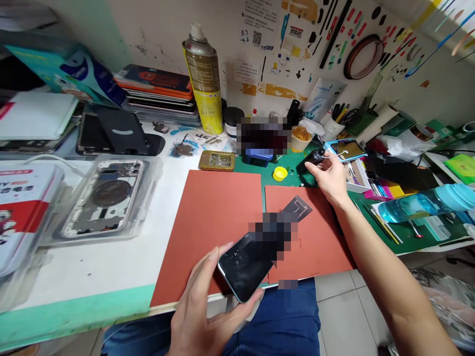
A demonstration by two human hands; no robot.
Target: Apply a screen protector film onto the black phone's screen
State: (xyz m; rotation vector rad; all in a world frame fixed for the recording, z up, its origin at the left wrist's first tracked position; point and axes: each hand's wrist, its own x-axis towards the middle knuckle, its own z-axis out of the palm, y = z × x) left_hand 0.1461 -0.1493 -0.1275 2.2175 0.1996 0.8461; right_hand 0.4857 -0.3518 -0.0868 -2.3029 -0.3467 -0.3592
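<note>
My left hand [208,301] grips a black smartphone [245,262] by its edges, tilted above the front of the red-brown mats. Part of the phone's far end is hidden by a blurred patch. My right hand [332,175] reaches to the back of the desk, its thumb and fingers closed around a small black bottle [314,159]. A dark flat plate with cut-out lines [299,208] lies on the right mat [315,242], just beyond the phone. Close to the bottle are a yellow cap [279,173] and a blue-framed phone [346,150].
A yellow spray can [208,106] stands by the wall. On the left lie a clear case with a phone back housing [107,198] and a white-red box [27,212]. A blue water bottle [419,203] lies at right, near tweezers and a parts tray [358,185].
</note>
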